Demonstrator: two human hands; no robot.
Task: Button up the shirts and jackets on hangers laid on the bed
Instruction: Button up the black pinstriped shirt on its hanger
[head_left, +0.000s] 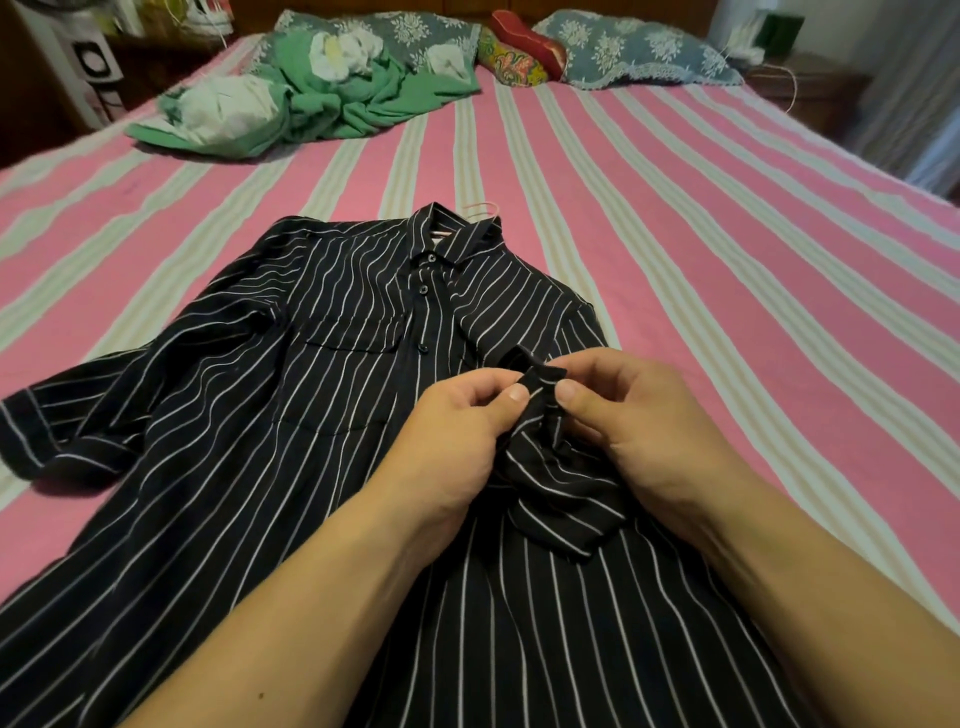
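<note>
A black long-sleeved shirt with thin white stripes (291, 395) lies front-up in the middle of a bed covered with a pink sheet banded in pale green and white (727, 270), its collar pointing toward the pillows and a pink hanger hook (483, 209) poking out just above the collar. Three small dark buttons (423, 289) show along the placket near the collar, and these look fastened. Lower down, both hands meet over the shirt's front. The left hand (462, 431) pinches a raised fold of the striped fabric between thumb and forefinger, and the right hand (639, 415) pinches the same bunched fold from the other side, thumb on top; whether a button sits under the fingers cannot be made out. At the far left of the bed lies a crumpled green and white garment (291, 104), and patterned blue-grey pillows (634, 52) with a red and yellow bolster (519, 52) line the headboard.
</note>
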